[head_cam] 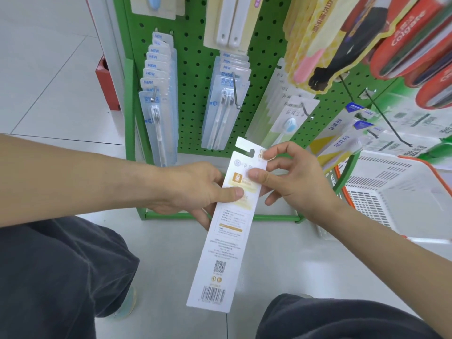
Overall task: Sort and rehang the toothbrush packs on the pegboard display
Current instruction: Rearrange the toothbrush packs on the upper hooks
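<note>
- Two toothbrush packs [221,231], stacked back side up, sit near us below the green pegboard [193,45].
- Our left hand [195,189] pinches their left edge.
- Our right hand [296,177] pinches the top right corner.

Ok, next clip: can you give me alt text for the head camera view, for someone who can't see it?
Both hands hold white toothbrush packs, printed backs up, the left hand gripping the middle and the right hand pinching the top near the hang holes. Behind stands a green pegboard hung with more packs; a white basket sits to the right.
</note>
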Available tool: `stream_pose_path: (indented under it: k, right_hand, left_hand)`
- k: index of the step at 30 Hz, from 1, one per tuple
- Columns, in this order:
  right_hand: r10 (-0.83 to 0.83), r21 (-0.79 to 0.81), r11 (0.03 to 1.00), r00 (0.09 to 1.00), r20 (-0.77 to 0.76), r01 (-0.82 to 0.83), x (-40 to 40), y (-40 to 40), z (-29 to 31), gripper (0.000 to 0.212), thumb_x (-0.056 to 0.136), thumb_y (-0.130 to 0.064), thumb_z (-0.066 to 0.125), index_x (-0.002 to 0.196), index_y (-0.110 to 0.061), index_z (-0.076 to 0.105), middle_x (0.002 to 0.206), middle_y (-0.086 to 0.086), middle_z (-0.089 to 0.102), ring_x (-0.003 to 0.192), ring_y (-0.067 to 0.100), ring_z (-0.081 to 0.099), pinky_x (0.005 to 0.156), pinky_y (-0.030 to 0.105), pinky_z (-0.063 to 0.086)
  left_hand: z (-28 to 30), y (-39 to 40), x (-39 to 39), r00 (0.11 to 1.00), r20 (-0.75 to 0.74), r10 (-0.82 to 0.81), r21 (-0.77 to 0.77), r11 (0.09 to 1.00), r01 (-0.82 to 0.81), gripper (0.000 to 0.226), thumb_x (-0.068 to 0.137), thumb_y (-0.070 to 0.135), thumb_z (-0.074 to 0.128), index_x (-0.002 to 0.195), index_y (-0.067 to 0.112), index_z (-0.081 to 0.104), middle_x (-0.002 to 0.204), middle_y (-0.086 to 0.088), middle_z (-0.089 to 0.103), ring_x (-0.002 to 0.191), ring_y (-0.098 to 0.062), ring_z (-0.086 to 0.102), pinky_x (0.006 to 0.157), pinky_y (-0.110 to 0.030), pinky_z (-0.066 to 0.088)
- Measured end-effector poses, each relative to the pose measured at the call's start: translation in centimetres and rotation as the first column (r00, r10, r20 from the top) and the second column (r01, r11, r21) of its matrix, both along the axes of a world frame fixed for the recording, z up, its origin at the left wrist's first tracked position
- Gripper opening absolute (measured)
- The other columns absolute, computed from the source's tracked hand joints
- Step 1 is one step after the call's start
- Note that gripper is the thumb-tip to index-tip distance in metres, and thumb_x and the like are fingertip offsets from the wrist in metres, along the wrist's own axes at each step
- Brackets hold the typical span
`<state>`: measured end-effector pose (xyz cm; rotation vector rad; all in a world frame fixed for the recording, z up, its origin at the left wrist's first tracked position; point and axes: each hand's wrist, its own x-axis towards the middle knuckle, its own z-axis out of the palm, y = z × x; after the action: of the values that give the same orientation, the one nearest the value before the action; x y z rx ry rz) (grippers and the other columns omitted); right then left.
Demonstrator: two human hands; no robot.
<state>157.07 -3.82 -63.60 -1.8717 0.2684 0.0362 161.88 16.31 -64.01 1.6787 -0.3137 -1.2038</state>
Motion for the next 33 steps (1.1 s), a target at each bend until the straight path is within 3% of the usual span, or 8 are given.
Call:
stream_pose_path:
  k: [5, 9, 12, 17, 21, 24, 30, 33]
  right_hand:
    - [-0.013, 0.019, 1.0, 1.0, -0.01, 0.014, -0.1, 0.08, -0.01, 0.023, 0.094, -0.019, 0.072, 0.095, -0.008, 0.051, 0.076, 0.015, 0.075, 0.054, 0.032, 0.07, 0.049, 0.038, 0.059]
    - [-0.041, -0.032, 0.999, 0.999, 0.008, 0.041, -0.11, 0.47, 0.08, 0.033, 0.092, -0.033, 0.072, 0.096, -0.01, 0.048, 0.071, 0.017, 0.074, 0.058, 0.032, 0.07, 0.057, 0.041, 0.062]
    - [-0.041, -0.079, 0.996, 0.999, 0.022, 0.043, -0.16, 0.62, 0.36, 0.039, 0.088, -0.039, 0.074, 0.096, -0.011, 0.047, 0.069, 0.014, 0.074, 0.055, 0.031, 0.069, 0.053, 0.036, 0.059]
    - [0.01, -0.105, 0.994, 0.998, 0.055, -0.005, 0.04, 0.52, 0.11, 0.032, 0.086, -0.033, 0.078, 0.085, -0.007, 0.059, 0.064, 0.011, 0.073, 0.061, 0.038, 0.07, 0.055, 0.039, 0.059]
    - [0.041, -0.011, 0.999, 0.998, 0.049, -0.041, 0.18, 0.01, -0.17, 0.02, 0.092, -0.025, 0.071, 0.09, -0.005, 0.069, 0.081, 0.017, 0.077, 0.076, 0.043, 0.073, 0.066, 0.05, 0.063]
    - [0.077, -0.016, 0.997, 0.996, 0.046, -0.076, 0.19, -0.26, -0.07, 0.03, 0.081, -0.029, 0.077, 0.098, -0.006, 0.07, 0.088, 0.018, 0.077, 0.081, 0.041, 0.074, 0.071, 0.056, 0.062]
    - [0.093, 0.041, 0.995, 0.994, 0.051, -0.095, 0.45, -0.1, 0.42, 0.046, 0.062, -0.018, 0.086, 0.102, -0.009, 0.065, 0.095, 0.018, 0.075, 0.079, 0.033, 0.076, 0.058, 0.036, 0.062]
    - [0.131, 0.051, 0.99, 0.99, 0.041, -0.133, 0.48, -0.05, 0.31, 0.054, 0.061, -0.008, 0.089, 0.108, -0.008, 0.064, 0.1, 0.014, 0.076, 0.084, 0.036, 0.075, 0.057, 0.034, 0.06]
  left_hand:
    - [-0.29, -0.03, -0.28, 0.998, 0.06, -0.01, -0.037, 0.999, 0.013, 0.033, 0.1, 0.017, 0.06, 0.132, 0.016, 0.054, 0.107, -0.008, 0.078, 0.094, -0.026, 0.076, 0.077, -0.046, 0.063]
    - [-0.46, 0.1, -0.22, 0.992, 0.103, -0.071, -0.029, 0.997, 0.074, 0.034, 0.099, 0.012, 0.062, 0.131, 0.015, 0.053, 0.106, -0.008, 0.078, 0.095, -0.026, 0.076, 0.071, -0.044, 0.064]
    - [-0.42, 0.11, -0.18, 0.982, 0.147, -0.119, -0.008, 0.993, 0.121, 0.029, 0.099, 0.011, 0.061, 0.127, 0.017, 0.056, 0.103, -0.004, 0.079, 0.093, -0.023, 0.076, 0.067, -0.039, 0.064]
    - [-0.58, 0.22, -0.36, 0.97, 0.162, -0.181, 0.034, 0.983, 0.178, 0.018, 0.099, 0.011, 0.061, 0.112, 0.024, 0.06, 0.1, 0.0, 0.079, 0.091, -0.02, 0.077, 0.072, -0.044, 0.064]
    - [-0.43, 0.12, -0.23, 0.982, 0.143, -0.123, 0.008, 0.992, 0.123, 0.023, 0.1, 0.009, 0.059, 0.121, 0.018, 0.06, 0.104, -0.003, 0.078, 0.094, -0.021, 0.076, 0.07, -0.042, 0.065]
    - [-0.22, -0.06, -0.05, 0.991, 0.105, -0.089, -0.021, 0.996, 0.092, 0.024, 0.101, 0.009, 0.057, 0.124, 0.012, 0.061, 0.109, -0.005, 0.077, 0.097, -0.023, 0.076, 0.074, -0.045, 0.064]
    - [0.14, -0.18, 0.33, 0.993, 0.064, -0.097, -0.071, 0.992, 0.102, 0.027, 0.101, 0.009, 0.056, 0.128, 0.012, 0.059, 0.111, -0.006, 0.077, 0.102, -0.024, 0.074, 0.08, -0.048, 0.063]
    - [0.15, 0.07, 0.36, 0.99, 0.033, -0.135, -0.117, 0.983, 0.138, 0.038, 0.098, 0.0, 0.059, 0.134, 0.012, 0.054, 0.116, -0.011, 0.074, 0.107, -0.028, 0.073, 0.083, -0.05, 0.062]
